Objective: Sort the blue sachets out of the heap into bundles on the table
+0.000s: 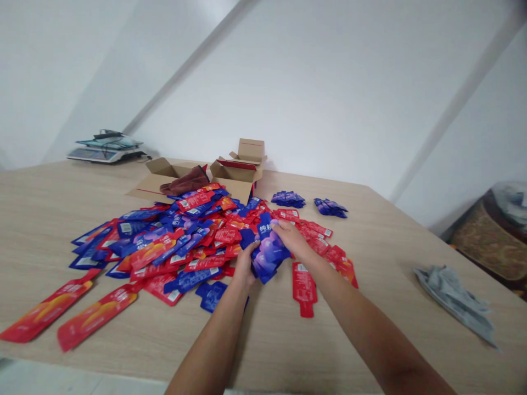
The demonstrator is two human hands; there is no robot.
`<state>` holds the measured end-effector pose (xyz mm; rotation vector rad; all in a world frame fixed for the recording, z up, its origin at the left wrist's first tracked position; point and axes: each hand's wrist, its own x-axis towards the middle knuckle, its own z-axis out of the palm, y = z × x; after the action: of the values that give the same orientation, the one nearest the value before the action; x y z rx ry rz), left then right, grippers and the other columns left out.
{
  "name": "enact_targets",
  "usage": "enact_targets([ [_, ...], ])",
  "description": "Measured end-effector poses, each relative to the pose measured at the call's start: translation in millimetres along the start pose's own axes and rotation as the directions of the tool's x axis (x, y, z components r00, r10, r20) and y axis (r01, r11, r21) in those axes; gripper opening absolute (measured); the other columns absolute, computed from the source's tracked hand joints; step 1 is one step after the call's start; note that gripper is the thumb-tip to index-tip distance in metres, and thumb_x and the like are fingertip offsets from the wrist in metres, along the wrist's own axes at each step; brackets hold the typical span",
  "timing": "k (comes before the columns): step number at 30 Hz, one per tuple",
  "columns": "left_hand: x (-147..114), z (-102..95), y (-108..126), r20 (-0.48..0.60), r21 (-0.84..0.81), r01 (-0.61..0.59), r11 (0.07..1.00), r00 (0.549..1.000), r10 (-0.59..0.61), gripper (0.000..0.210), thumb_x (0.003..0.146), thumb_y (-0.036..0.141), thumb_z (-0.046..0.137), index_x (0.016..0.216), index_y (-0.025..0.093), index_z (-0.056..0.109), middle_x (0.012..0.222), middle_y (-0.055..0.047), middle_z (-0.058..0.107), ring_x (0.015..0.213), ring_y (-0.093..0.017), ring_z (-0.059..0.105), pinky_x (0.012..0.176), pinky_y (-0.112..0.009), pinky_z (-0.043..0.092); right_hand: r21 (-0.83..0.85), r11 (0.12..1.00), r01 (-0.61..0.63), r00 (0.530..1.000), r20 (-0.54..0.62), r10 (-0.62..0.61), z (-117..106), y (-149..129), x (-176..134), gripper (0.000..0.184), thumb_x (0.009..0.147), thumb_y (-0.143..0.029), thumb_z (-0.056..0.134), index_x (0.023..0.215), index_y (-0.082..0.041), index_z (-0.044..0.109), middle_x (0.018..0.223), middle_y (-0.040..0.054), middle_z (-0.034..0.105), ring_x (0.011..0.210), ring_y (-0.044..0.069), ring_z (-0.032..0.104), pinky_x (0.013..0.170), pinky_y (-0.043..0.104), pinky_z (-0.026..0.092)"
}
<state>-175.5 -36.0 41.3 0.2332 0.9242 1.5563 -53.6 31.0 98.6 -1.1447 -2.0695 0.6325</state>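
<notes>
The person's left hand (246, 265) and right hand (290, 237) grip blue-purple sachets (269, 252) over the desk (382, 230), its edge at six o'clock, a sachet heap (181, 241) crowding nine, room opening toward three before a grey cloth (453, 296).

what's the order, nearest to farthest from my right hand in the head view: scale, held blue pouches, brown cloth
1. Held blue pouches: touching the right hand.
2. Brown cloth: ahead, to the left.
3. Scale: farther left, at the back.

Left grip (246, 265) and right grip (292, 238) hold blue pouches (268, 257)
</notes>
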Motion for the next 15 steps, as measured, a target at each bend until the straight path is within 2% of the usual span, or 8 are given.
enact_targets([
  [2, -3.6, 3.1, 1.8, 0.065, -0.037, 0.047, 0.998, 0.997, -0.044, 0.037, 0.075, 0.039, 0.064, 0.103, 0.015, 0.062, 0.080, -0.008, 0.071, 0.067, -0.023, 0.068, 0.068, -0.040, 0.055, -0.099, 0.995, -0.026, 0.994, 0.099, 0.036, 11.6, -4.7, -4.9, 0.023, 0.085, -0.030, 0.045, 0.069, -0.018, 0.057, 0.072, 0.0015, 0.061, 0.067, 0.014, 0.054, 0.065, 0.024, 0.038],
  [4, -5.9, 4.4, 3.9, 0.149, -0.074, 0.083, 0.994, 0.986, -0.071, 0.043, 0.077, 0.047, 0.061, 0.105, 0.015, 0.062, 0.083, -0.009, 0.071, 0.072, -0.024, 0.068, 0.072, -0.040, 0.055, -0.163, 0.986, -0.038, 0.996, 0.071, 0.050, 22.2, -8.8, -9.9, 0.018, 0.084, -0.029, 0.048, 0.074, -0.019, 0.058, 0.078, 0.0023, 0.063, 0.073, 0.015, 0.055, 0.069, 0.025, 0.038],
  [6, -6.8, 3.5, 7.1, 0.181, -0.092, 0.106, 0.990, 0.979, -0.088, 0.038, 0.076, 0.042, 0.063, 0.102, 0.015, 0.063, 0.080, -0.008, 0.071, 0.072, -0.023, 0.068, 0.073, -0.038, 0.055, -0.137, 0.990, -0.030, 0.999, 0.026, 0.034, 29.5, -13.3, -11.9, 0.015, 0.084, -0.030, 0.048, 0.081, -0.019, 0.058, 0.083, 0.0022, 0.063, 0.078, 0.015, 0.056, 0.073, 0.025, 0.039],
  [9, -7.1, -2.5, 19.8, 0.105, -0.064, 0.097, 0.993, 0.990, -0.090, 0.022, 0.072, 0.024, 0.065, 0.091, 0.013, 0.064, 0.069, -0.006, 0.070, 0.060, -0.020, 0.067, 0.066, -0.033, 0.055, 0.097, 0.995, 0.002, 1.000, -0.029, 0.001, 34.4, -18.4, -7.3, 0.021, 0.087, -0.030, 0.039, 0.089, -0.020, 0.057, 0.088, 0.0023, 0.063, 0.083, 0.015, 0.057, 0.076, 0.025, 0.041],
  [12, -8.4, -14.9, 46.3, 0.023, -0.062, 0.062, 0.996, 0.998, -0.061, 0.011, 0.069, 0.019, 0.061, 0.077, 0.012, 0.063, 0.058, -0.004, 0.066, 0.049, -0.018, 0.063, 0.059, -0.032, 0.055, 0.318, 0.947, -0.046, 0.988, -0.126, 0.091, 39.7, -18.6, -4.7, 0.029, 0.089, -0.026, 0.027, 0.097, -0.018, 0.054, 0.095, 0.0048, 0.063, 0.086, 0.015, 0.059, 0.077, 0.026, 0.044],
  [14, -9.6, -26.1, 68.3, 0.014, -0.112, 0.033, 0.993, 0.999, -0.032, 0.009, 0.070, 0.019, 0.057, 0.072, 0.012, 0.061, 0.055, -0.003, 0.065, 0.047, -0.018, 0.062, 0.058, -0.034, 0.055, 0.306, 0.949, -0.080, 0.986, -0.116, 0.121, 48.7, -19.3, -14.1, 0.029, 0.088, -0.025, 0.028, 0.097, -0.017, 0.054, 0.095, 0.0061, 0.063, 0.086, 0.015, 0.059, 0.077, 0.027, 0.045],
  [15, -10.1, -32.0, 78.8, 0.019, -0.151, 0.011, 0.988, 1.000, -0.008, 0.010, 0.070, 0.019, 0.055, 0.072, 0.012, 0.062, 0.057, -0.004, 0.065, 0.049, -0.019, 0.063, 0.059, -0.035, 0.056, 0.260, 0.963, -0.074, 0.994, -0.056, 0.091, 55.2, -21.2, -23.5, 0.028, 0.088, -0.025, 0.030, 0.095, -0.017, 0.055, 0.094, 0.0064, 0.063, 0.086, 0.016, 0.059, 0.078, 0.028, 0.045],
])
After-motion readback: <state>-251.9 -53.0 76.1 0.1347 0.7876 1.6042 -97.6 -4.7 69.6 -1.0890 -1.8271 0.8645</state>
